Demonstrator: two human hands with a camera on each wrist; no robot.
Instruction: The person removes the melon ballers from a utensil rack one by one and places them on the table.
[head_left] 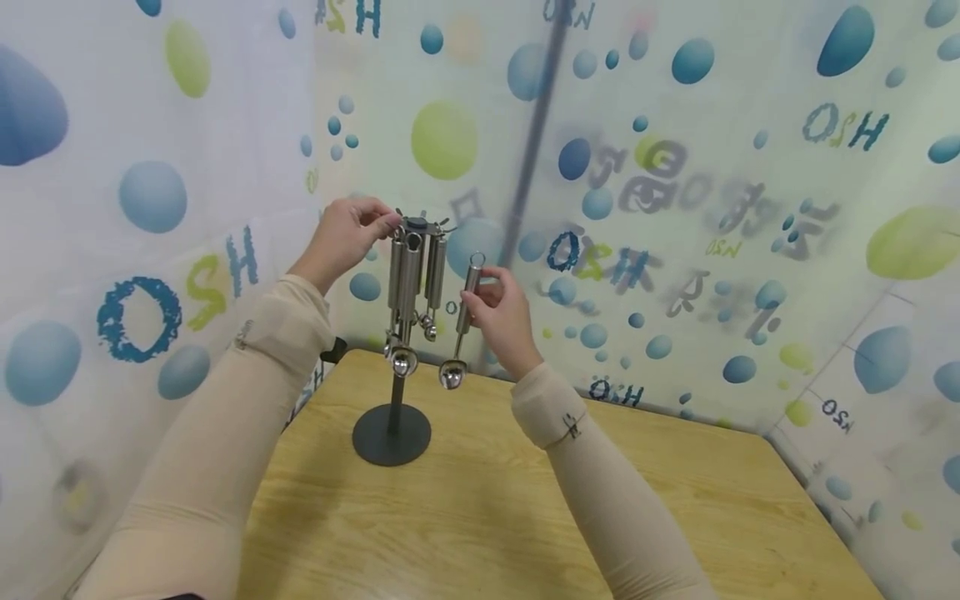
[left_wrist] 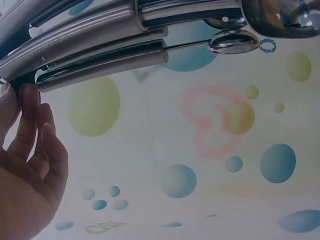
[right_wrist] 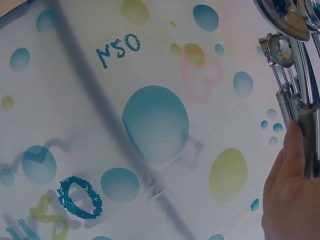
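My left hand [left_wrist: 34, 165] is pinching a dark bit [left_wrist: 23, 80] by some shiny metal handles [left_wrist: 95, 39]. A big scoop [left_wrist: 285, 19] and a little spoon [left_wrist: 234, 43] are poking out. Behind them, a white sheet [left_wrist: 145, 115] is showing blue and green spots [left_wrist: 178, 181].

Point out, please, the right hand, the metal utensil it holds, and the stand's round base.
Right hand [head_left: 506, 321]: head view, on the middle of the hand.
Metal utensil [head_left: 462, 325]: head view, on the lower part of its handle.
Stand's round base [head_left: 392, 443]: head view, on its flat upper face.
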